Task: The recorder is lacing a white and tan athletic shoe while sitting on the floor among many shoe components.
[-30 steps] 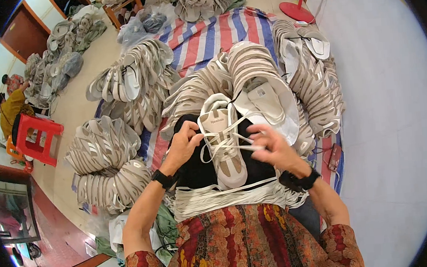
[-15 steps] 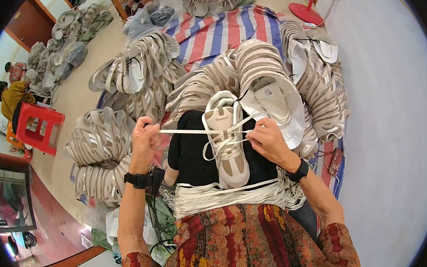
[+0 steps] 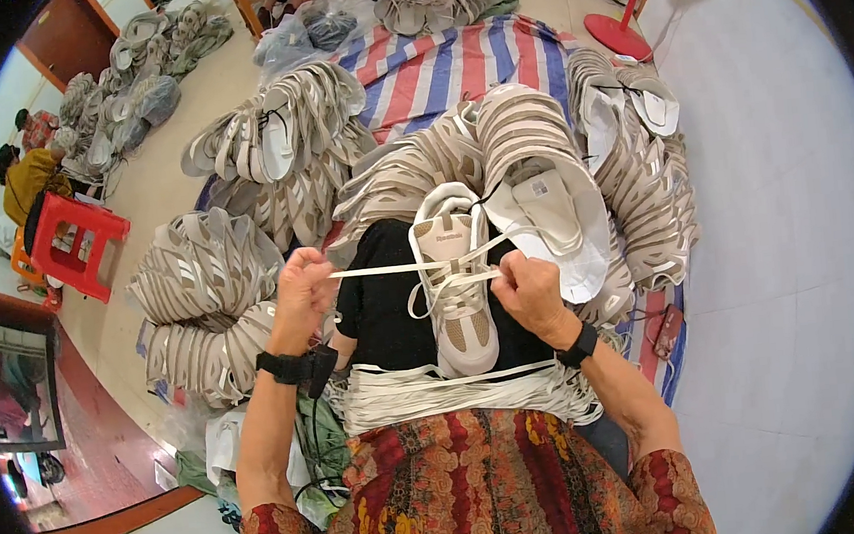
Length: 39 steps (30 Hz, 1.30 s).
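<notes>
Holding lace taut across sneaker

Left hand pinches lace, stretched straight. Sneaker sits mid black lap, toe at near edge, by lace bundle. Right hand pinches lace just beside sneaker. Red object near striped sheet's right edge.

Left hand and right hand hold a shoe's laces; uppers line the striped sheet's right edge.

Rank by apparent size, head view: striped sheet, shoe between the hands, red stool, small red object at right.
1. Striped sheet, partly covered
2. Shoe
3. Red stool; it stands farther off, so real size against the shoe is unsure
4. Small red object
</notes>
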Motion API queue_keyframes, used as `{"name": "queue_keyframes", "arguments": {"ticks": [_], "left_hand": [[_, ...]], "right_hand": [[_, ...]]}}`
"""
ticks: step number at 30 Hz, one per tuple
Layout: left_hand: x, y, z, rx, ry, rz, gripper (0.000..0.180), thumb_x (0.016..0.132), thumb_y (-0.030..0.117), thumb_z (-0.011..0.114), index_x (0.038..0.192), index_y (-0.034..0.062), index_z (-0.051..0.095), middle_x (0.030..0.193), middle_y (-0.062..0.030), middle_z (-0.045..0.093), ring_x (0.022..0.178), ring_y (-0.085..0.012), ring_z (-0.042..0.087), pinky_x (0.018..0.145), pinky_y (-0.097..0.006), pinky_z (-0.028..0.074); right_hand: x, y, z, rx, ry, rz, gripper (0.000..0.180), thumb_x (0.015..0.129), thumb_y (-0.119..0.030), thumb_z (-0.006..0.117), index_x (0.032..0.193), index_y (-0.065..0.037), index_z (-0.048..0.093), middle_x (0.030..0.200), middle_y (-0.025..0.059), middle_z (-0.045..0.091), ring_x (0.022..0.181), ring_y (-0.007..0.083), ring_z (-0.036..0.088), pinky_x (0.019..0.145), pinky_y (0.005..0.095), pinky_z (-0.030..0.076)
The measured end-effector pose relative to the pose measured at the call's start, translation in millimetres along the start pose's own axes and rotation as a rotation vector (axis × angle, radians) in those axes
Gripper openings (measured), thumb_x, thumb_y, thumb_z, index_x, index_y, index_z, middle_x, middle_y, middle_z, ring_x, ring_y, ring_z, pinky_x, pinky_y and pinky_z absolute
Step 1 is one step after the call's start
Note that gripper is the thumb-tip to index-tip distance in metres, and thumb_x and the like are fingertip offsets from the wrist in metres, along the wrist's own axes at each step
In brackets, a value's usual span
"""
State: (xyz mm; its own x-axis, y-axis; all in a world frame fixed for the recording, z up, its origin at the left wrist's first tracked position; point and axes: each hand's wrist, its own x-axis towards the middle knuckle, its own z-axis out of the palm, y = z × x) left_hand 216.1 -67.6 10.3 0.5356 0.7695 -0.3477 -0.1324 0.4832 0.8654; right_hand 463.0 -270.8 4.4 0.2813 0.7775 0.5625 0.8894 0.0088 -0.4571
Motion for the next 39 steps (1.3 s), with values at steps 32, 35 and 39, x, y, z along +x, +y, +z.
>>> {"name": "queue_keyframes", "arguments": {"ticks": [32,35,39], "left_hand": [[-8,-52,89,0.880,-0.287,0.109,0.009,0.077,-0.002,0.055,0.077,0.0026,0.047,0.066,-0.0063,0.059,0.054,-0.0107,0.055,0.044,-0.022,0.041],[-10,-47,84,0.407,-0.289,-0.177,0.014,0.079,0.005,0.061,0.079,0.0081,0.048,0.074,-0.0054,0.061,0.061,-0.0105,0.056,0.048,-0.021,0.042],[-11,-57,80,-0.063,-0.263,-0.400,0.018,0.076,0.006,0.065,0.081,0.0134,0.050,0.084,-0.0023,0.062,0.077,-0.0122,0.056,0.066,-0.029,0.042]], "right_hand": [[15,28,-23,-0.317,-0.089,-0.053,0.013,0.069,-0.006,0.058,0.079,-0.003,0.052,0.077,0.0156,0.054,0.073,0.0308,0.055,0.064,0.0410,0.042],[20,21,-10,0.066,-0.109,-0.065,0.018,0.073,-0.006,0.059,0.086,0.000,0.050,0.089,0.0177,0.054,0.083,0.0318,0.054,0.073,0.0401,0.042],[21,13,3,0.349,-0.339,0.256,0.022,0.079,-0.015,0.059,0.087,0.003,0.050,0.082,0.0173,0.058,0.073,0.0366,0.054,0.066,0.0401,0.044]]}}
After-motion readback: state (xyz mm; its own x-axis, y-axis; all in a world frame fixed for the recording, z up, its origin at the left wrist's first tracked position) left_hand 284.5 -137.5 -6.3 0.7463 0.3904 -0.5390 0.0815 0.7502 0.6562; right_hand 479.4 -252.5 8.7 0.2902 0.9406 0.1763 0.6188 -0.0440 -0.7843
